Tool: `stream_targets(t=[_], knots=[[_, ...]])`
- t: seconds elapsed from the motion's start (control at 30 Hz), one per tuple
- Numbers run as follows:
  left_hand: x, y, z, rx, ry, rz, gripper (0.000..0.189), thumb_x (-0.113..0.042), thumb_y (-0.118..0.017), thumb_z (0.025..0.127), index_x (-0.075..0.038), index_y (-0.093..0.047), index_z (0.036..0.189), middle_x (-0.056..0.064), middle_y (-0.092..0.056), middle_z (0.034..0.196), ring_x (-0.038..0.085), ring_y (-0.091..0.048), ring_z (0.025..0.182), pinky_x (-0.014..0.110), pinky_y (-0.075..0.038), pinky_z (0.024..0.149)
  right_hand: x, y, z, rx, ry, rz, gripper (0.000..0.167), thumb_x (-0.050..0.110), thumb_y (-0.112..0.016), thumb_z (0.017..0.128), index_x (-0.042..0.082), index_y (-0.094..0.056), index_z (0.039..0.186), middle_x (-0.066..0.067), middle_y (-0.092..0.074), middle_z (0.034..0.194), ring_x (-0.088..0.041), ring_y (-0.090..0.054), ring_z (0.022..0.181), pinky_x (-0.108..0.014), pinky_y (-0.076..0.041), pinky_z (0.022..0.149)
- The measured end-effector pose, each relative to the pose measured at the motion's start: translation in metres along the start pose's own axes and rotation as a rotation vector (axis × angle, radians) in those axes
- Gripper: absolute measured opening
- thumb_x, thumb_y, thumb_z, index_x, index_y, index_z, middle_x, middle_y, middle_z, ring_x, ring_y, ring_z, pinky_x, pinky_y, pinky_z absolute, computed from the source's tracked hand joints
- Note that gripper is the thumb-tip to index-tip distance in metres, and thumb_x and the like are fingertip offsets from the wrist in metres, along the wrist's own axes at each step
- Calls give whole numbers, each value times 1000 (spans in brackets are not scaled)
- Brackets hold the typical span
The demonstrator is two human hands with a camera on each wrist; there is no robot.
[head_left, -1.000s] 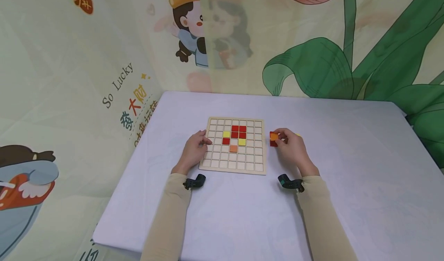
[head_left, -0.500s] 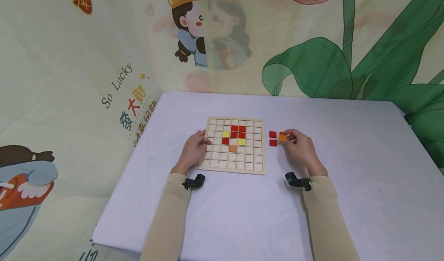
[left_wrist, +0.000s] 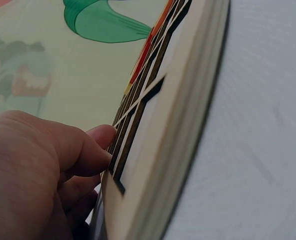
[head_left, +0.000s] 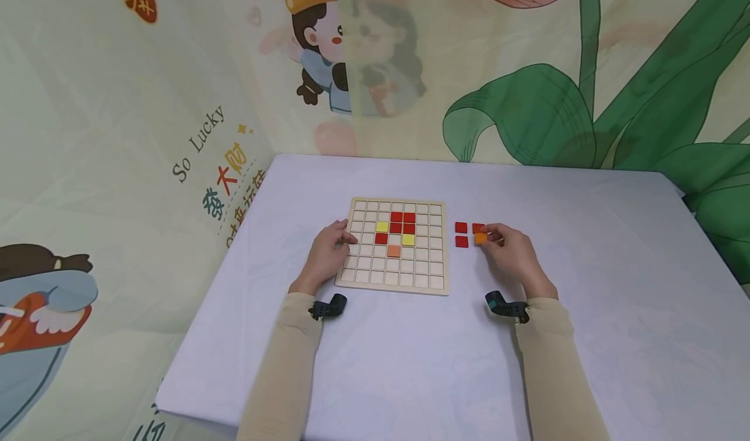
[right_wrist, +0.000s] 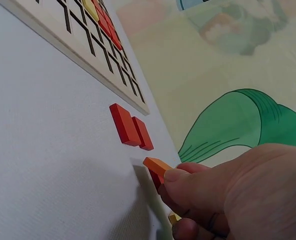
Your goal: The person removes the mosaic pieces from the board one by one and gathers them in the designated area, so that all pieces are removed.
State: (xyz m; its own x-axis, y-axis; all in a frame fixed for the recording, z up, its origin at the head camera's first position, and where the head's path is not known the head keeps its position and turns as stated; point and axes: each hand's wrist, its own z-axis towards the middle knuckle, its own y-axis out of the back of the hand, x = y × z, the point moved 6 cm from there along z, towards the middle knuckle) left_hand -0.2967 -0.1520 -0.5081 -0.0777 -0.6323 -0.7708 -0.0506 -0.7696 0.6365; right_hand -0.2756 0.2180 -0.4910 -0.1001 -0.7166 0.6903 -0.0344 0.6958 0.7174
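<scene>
Biggest of all was the white table [head_left: 404, 363], and flat on it sat the wooden grid board [head_left: 423, 268]! The left hand [head_left: 327, 252] gripped the board's left edge, fingers bent. Off the board's right side, the right hand [head_left: 512, 252] had thumb and fingers closed in a pinch on an orange tile [head_left: 480, 239]. Just behind that, a half-hidden red tile [head_left: 477, 227]; touching or not, impossible to tell! Two red tiles [head_left: 461, 227] lay between it and the board, whose squares carried five red, two yellow, one orange.
</scene>
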Motion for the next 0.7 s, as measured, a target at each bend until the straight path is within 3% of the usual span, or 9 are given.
stream_targets(t=[0.33, 0.7], knots=[[-1, 0, 0, -2, 12, 4, 19, -2, -51, 91, -10, -68, 95, 4, -40, 154, 21, -23, 147, 41, -19, 121, -1, -2, 0, 38, -4, -32, 34, 10, -58, 95, 2, -56, 128, -20, -57, 112, -35, -51, 103, -44, -52, 88], [0, 0, 0, -2, 14, 17, 19, -2, -52, 92, -11, -68, 95, 4, -40, 154, 20, -24, 147, 39, -19, 121, -3, -5, 0, 11, 5, -79, 31, 9, -61, 94, 4, -57, 125, -18, -58, 108, -34, -53, 100, -45, -53, 87]])
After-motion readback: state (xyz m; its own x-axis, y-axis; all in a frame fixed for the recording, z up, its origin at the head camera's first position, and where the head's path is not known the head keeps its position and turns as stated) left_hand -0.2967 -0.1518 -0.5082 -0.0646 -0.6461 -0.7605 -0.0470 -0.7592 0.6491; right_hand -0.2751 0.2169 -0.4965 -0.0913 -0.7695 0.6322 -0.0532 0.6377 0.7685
